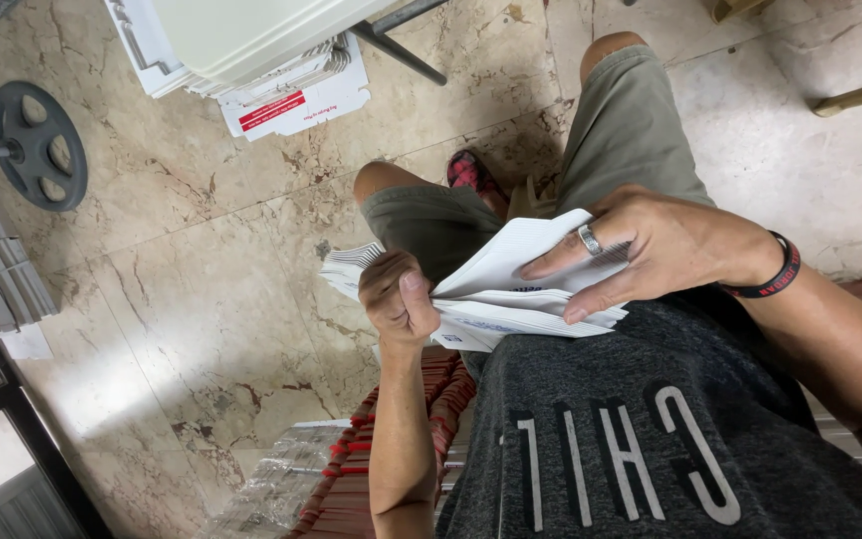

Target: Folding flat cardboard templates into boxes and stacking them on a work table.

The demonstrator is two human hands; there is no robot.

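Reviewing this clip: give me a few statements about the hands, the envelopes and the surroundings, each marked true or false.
1. Both hands hold a stack of white envelopes. True.
2. The right hand wears a ring and a dark wristband. True.
3. The left hand lies flat and open on the floor. False: it is closed on the stack's edge, thumb on top.
4. The floor is carpeted. False: it is beige marbled tile.
5. A dark wheel-shaped disc lies on the floor at the left. True.
6. The person wears long trousers. False: grey-green shorts, knees bare.
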